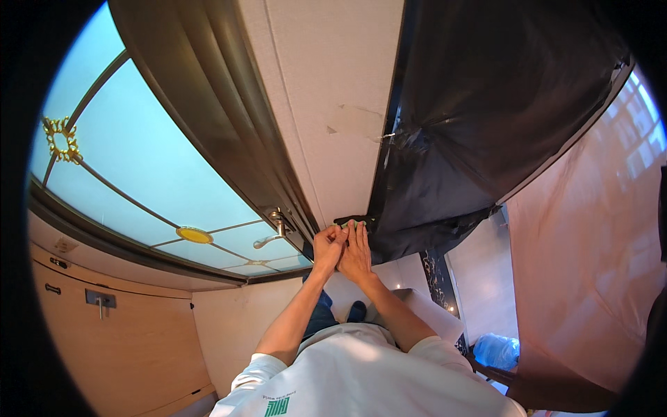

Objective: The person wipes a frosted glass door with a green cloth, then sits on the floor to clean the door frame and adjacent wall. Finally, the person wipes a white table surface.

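Note:
Both my hands meet at a small green strip (344, 224), which looks like tape, at the lower edge of a light wall panel (312, 104). My left hand (327, 250) has its fingers bent, with thumb and forefinger pinched at the strip. Beside it, my right hand (356, 258) lies with fingers stretched forward, tips pressing on the strip. A dark scrap of sheeting shows around the strip. It adjoins the lower left corner of a large black plastic sheet (484, 109) that hangs to the right. The fingers cover part of the strip.
A dark-framed frosted glass door (172, 156) with a lever handle (276, 229) stands at left. Below it is a wooden cabinet (125, 333). A light box-shaped piece (432, 315) sits by my feet. At right are a blue plastic water bottle (496, 352) and a pinkish glossy panel (578, 260).

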`<state>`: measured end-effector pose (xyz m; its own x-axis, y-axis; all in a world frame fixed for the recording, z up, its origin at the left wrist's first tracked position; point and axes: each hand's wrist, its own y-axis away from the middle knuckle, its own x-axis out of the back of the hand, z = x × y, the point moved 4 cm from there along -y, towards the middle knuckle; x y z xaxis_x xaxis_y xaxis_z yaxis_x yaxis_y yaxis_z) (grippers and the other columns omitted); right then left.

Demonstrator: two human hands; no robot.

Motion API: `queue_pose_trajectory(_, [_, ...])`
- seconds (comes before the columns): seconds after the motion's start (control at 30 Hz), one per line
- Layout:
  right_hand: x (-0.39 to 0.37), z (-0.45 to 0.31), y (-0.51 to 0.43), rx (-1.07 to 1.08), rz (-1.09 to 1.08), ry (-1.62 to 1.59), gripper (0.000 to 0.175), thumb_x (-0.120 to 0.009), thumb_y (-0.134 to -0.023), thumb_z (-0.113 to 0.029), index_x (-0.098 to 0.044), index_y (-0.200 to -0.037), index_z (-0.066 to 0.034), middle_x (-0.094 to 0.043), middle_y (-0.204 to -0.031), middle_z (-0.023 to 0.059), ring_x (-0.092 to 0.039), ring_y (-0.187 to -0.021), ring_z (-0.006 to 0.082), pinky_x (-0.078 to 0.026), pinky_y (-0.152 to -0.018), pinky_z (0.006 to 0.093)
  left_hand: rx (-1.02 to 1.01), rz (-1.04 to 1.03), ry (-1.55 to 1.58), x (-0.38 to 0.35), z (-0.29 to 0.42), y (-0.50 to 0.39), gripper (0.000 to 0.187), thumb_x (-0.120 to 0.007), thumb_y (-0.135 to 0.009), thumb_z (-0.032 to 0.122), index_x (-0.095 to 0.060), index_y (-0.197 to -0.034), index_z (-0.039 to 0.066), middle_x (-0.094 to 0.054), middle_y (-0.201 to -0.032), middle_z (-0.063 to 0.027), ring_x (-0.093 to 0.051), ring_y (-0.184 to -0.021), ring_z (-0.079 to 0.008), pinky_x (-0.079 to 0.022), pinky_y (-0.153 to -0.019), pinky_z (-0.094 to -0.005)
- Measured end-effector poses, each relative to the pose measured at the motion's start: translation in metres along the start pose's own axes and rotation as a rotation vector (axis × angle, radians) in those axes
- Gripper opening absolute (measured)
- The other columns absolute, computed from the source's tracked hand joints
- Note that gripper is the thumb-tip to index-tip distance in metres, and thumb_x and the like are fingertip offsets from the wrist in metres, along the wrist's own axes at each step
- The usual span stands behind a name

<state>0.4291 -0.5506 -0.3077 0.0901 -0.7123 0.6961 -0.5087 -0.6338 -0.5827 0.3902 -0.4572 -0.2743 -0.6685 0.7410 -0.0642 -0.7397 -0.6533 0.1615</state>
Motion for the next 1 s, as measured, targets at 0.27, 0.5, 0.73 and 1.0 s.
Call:
queue_pose_trajectory(0.27, [0.087,-0.080,-0.134,0.214,0.296,-0.023,0.072,-0.061,-0.094,-0.024,-0.035,-0.157,-0.0001,-0.022,-0.167,0.0217,-0.007,-0.155,0.0513,-0.010,-0.121,0.0670,-0.486,0.252,0.059,0.009,0.191,0.021,0.036,-0.071,-0.099,0.021,-0.058,-0.072,0.002,-0.044,-0.065,0.0103,-0.033,-0.063,-0.0012,-0.025,-0.052,-0.0231])
queue_pose_trajectory(0.5, [0.071,-0.095,-0.135,0.132,0.332,-0.092,0.052,-0.061,-0.094,-0.016,-0.057,-0.147,-0.0131,-0.027,-0.167,0.0093,-0.011,-0.155,0.0472,-0.010,-0.121,0.0674,-0.529,0.295,-0.001,0.026,0.189,0.020,0.037,-0.072,-0.099,0.022,-0.055,-0.070,0.008,-0.047,-0.065,0.0097,-0.036,-0.062,-0.0015,-0.027,-0.053,-0.0221])
queue_pose_trajectory(0.73, [-0.013,-0.044,-0.022,-0.045,0.017,-0.205,0.057,-0.063,-0.090,-0.015,-0.055,-0.146,-0.0059,-0.022,-0.167,0.0140,-0.012,-0.154,0.0483,-0.012,-0.123,0.0648,-0.256,0.281,0.002,0.034,0.020,0.000,0.041,-0.070,-0.099,0.013,-0.044,-0.068,0.008,-0.043,-0.067,0.0075,-0.034,-0.065,-0.0043,-0.029,-0.055,-0.0244])
queue_pose_trajectory(1.0, [-0.020,-0.001,0.048,-0.553,-0.140,-0.464,0.040,-0.067,-0.088,-0.010,-0.065,-0.126,0.0000,-0.057,-0.139,0.0189,-0.057,-0.126,0.0361,-0.046,-0.103,0.0515,0.029,0.227,0.256,0.023,-0.088,-0.008,0.031,-0.065,-0.104,0.020,-0.069,-0.081,0.000,-0.066,-0.079,-0.0015,-0.052,-0.070,-0.0083,-0.044,-0.065,-0.0266])
